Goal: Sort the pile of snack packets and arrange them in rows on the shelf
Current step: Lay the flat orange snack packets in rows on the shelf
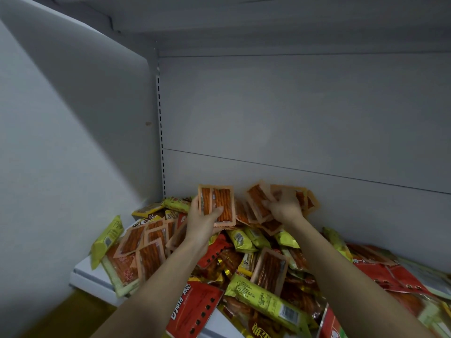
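Head view. Left hand (202, 222) raised above the pile, thumb pressed across the face of a small stack of clear orange stick-snack packets (216, 204), stack held upright and squared. Right hand (284, 208) just beside it, near the back wall (292, 118), fingers curled round a looser fan of the same orange packets (262, 203); blurred, so exact packet count not discernible.

Step in hand, as judged: sorting — gathering one kind out of the mix, nothing yet set in rows. Next move likely to call for merging both handfuls into one aligned stack, then clearing a bare strip of shelf (85, 274) to stand them in.

Shelf as the sole container: white board bearing an unsorted heap from left edge to right of frame. Within it, further orange packets (136, 242) lying flat at left, yellow-green packets (266, 302) scattered throughout, large red packets (192, 311) at the front edge and right. Shelf above visible only from its underside.
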Motion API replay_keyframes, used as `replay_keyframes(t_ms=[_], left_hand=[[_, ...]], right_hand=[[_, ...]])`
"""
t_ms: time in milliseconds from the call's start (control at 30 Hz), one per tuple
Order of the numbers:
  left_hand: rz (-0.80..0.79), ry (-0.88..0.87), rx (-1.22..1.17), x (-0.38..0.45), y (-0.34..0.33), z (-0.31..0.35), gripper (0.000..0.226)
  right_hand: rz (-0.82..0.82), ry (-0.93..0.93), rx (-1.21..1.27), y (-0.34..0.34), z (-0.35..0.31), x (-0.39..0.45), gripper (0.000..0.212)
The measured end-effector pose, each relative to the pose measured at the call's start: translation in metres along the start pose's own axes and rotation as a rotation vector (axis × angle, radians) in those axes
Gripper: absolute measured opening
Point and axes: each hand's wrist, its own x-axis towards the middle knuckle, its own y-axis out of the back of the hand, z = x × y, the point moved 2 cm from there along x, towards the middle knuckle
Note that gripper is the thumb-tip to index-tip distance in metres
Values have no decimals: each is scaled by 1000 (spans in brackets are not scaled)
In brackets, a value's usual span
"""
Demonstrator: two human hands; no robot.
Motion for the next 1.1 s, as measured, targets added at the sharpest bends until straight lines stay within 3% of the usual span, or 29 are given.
replay_keyframes(t_ms=[133,233,367,467,633,800,967,1100], left_hand=[[28,-53,-18,-5,-6,0,44],[17,-74,-39,-10,-13,0,46],[-39,-87,-31,-16,-17,-4,42],[-103,-84,-25,-21,-19,-7,50],[-97,-79,20,-19,-14,-10,59],[-73,-75,23,-18,-7,-2,56],[-68,-65,24,-19,-9,1,56],[-81,-49,16,-19,-12,0,56]], right_hand=[[-121,-148,605,2,-8,-24,25],[-209,-200,746,-2,-15,-48,19],[-140,-136,544,-14,-11,-61,8],[-71,-106,469,-19,-8,-72,15],[-155,-10,284,-11,-8,-86,22],[201,92,-102,32,11,-41,15],[175,-29,-293,39,39,-22,55],[186,-22,-237,37,38,-18,32]])
